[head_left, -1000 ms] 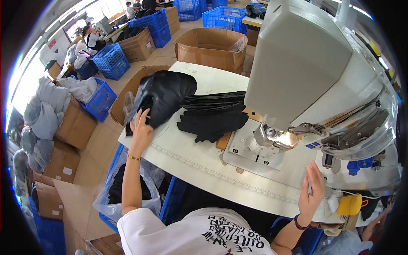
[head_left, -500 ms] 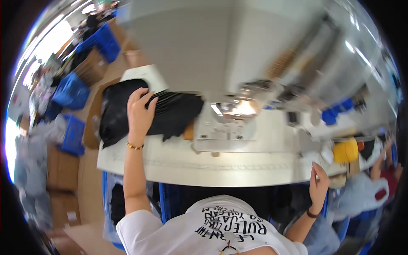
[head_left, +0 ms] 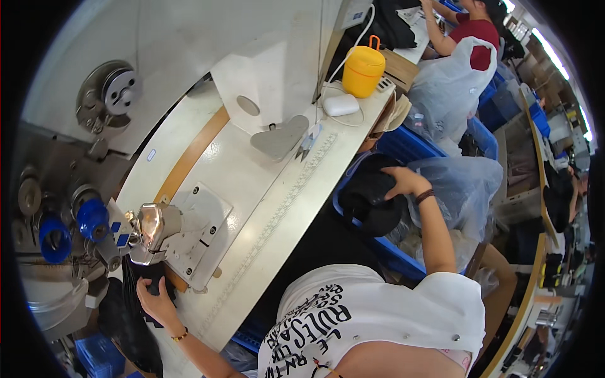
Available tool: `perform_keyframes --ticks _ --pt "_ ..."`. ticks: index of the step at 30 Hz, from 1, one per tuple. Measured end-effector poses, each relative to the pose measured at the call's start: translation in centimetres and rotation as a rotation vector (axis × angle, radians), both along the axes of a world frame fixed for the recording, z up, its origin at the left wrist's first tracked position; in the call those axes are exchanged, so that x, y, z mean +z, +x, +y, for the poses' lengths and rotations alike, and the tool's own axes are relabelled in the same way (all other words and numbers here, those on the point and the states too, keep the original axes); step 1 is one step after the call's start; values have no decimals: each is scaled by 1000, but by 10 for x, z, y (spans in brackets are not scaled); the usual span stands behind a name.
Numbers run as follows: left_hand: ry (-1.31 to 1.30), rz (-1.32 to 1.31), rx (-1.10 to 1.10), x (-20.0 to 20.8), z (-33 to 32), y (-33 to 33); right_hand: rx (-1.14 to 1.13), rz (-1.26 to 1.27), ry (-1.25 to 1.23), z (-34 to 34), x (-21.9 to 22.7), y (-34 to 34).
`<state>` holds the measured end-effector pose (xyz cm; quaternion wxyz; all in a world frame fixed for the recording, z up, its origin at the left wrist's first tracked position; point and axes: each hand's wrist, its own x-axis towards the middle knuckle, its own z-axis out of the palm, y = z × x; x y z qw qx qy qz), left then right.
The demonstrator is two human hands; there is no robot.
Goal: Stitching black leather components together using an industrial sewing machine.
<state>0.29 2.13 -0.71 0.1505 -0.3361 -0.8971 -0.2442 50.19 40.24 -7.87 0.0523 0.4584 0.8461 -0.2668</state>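
Note:
My left hand (head_left: 155,303) is at the left end of the sewing machine's bed, thumb and fingers bent around the edge of a piece of black fabric (head_left: 150,274) beside the machine head (head_left: 154,230). More black fabric (head_left: 123,327) hangs in a dark bundle past the table's left end. My right hand (head_left: 406,181) reaches over the table's right side into a blue crate (head_left: 391,246). Its fingers curl on a pile of black fabric (head_left: 370,192) there; the fingertips are partly sunk in the cloth.
A yellow lidded cup (head_left: 363,70), a white oval case (head_left: 341,105) and small snips (head_left: 307,142) are on the table's right end. Clear plastic bags (head_left: 460,189) surround the crate. A person in a red top (head_left: 474,31) sits at another table at the far right.
My view has swung to the right. The right hand has gone from beside the table's front edge into the crate of black fabric. My left hand stays with the black fabric, now closer to the machine head.

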Motion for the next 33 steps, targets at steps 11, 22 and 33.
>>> perform_keyframes --ticks 11,22,33 --pt "98 201 -87 -13 -13 12 90 331 355 -41 59 -42" --pt "46 170 -54 -4 -4 9 1047 948 834 -107 189 -251" --pt "71 177 35 -31 -10 17 1051 942 851 -132 142 -324"
